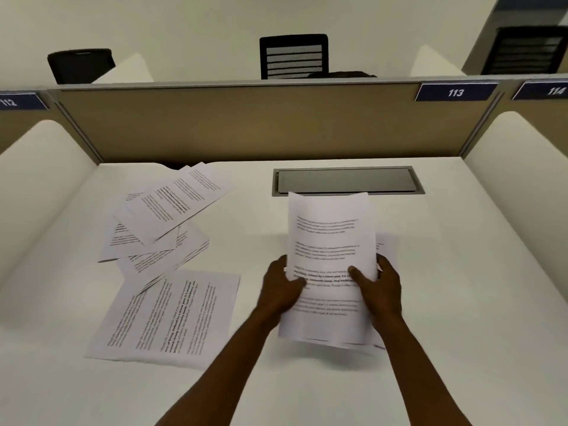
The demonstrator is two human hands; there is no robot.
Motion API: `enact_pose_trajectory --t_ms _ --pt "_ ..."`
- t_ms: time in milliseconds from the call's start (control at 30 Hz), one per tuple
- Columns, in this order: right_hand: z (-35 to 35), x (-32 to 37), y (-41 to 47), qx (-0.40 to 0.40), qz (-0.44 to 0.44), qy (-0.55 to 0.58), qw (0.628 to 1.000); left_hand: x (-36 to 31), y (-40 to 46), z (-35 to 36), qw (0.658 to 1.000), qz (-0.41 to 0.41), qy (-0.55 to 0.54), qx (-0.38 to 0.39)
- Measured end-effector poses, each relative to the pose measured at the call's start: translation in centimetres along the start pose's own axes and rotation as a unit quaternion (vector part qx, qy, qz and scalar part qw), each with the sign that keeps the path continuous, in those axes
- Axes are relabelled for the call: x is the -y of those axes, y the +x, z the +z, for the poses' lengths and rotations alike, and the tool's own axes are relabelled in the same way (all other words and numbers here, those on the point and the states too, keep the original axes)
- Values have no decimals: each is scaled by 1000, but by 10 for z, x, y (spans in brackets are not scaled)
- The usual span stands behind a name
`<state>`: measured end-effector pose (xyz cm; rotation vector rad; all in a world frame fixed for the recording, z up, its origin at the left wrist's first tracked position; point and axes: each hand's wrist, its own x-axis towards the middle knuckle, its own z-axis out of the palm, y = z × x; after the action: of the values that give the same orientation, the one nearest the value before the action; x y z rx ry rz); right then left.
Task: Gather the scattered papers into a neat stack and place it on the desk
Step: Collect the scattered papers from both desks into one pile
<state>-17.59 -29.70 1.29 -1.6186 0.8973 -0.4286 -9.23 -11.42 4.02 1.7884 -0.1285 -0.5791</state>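
A small bundle of printed papers [330, 238] is held upright and a little above the white desk [430, 272], right of centre. My left hand [281, 287] grips its left edge and my right hand [379, 287] grips its right edge, thumbs on the front sheet. Another sheet [388, 245] peeks out behind the bundle on the right. Several loose printed sheets lie scattered on the left half of the desk: an overlapping pile [159, 222] toward the back and a large sheet [166, 315] nearer to me.
A grey cable hatch [347, 180] is set into the desk behind the bundle. A tan partition [246, 124] with label 113 closes the back, and white side dividers [37, 192] flank the desk. Black chairs [293, 56] stand beyond it.
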Motion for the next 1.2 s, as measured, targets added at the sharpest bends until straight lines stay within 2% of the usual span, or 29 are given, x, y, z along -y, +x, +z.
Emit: enact_pose_trajectory --t_ms 67,167,300,367,433,600,667,700,900,1067,1200 --pt "-5 -7 1 -17 10 -29 999 3 8 22 997 3 72 32" --pt "-9 -18 1 -49 9 -72 996 11 25 44 977 -46 203 45" --pt "-6 -33 1 -91 14 -163 982 24 38 50 960 -82 267 28" --pt "6 -42 6 -51 34 -243 968 35 42 46 951 -112 288 0" --pt "4 -42 6 -30 44 -281 958 39 44 47 950 -108 293 -14" --pt "7 -41 12 -25 35 -304 952 32 41 41 960 -94 260 -45" --pt "53 -26 -5 87 -24 -311 946 41 17 -13 956 -136 211 -152" --pt "55 -26 -4 96 -22 -312 945 43 19 -16 956 -129 207 -165" --pt "52 -35 -2 103 -51 -333 936 51 16 -19 961 -132 165 -180" --pt "44 -34 2 106 -72 -346 930 47 12 -5 972 -119 50 -198" --pt "42 -34 7 116 -78 -352 926 49 14 -3 976 -111 -40 -182"
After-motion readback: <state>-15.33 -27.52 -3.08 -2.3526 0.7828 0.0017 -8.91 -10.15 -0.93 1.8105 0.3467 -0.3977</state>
